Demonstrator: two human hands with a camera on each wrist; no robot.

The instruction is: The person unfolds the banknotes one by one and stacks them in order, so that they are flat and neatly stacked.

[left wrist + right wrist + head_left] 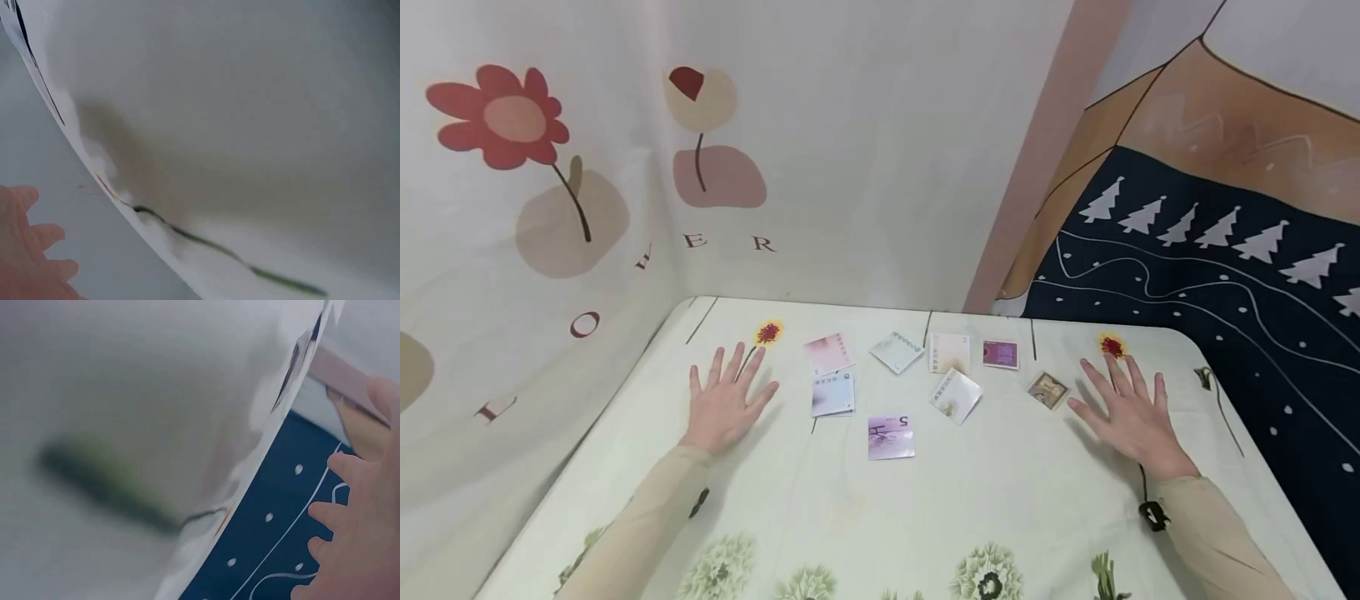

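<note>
Several folded banknotes lie spread over the middle of the table in the head view. A pink note (829, 353) is at the left, just above a blue note (832, 393). Nearer the front lies a purple note (891, 438) marked 5. Farther right are a pale green note (897, 352), a beige note (950, 353), a whitish note (956, 396), a small purple note (1001, 354) and a brown note (1048, 390). My left hand (726, 404), fingers spread, is left of the notes. Beside the brown note my right hand (1131, 417) is likewise spread, holding nothing.
A white flowered cloth (865, 517) covers the table. Behind it hangs a pale curtain (865, 167) with flower prints; a dark blue patterned cloth (1150, 292) hangs at the right. A small black object (1153, 516) is by the right wrist.
</note>
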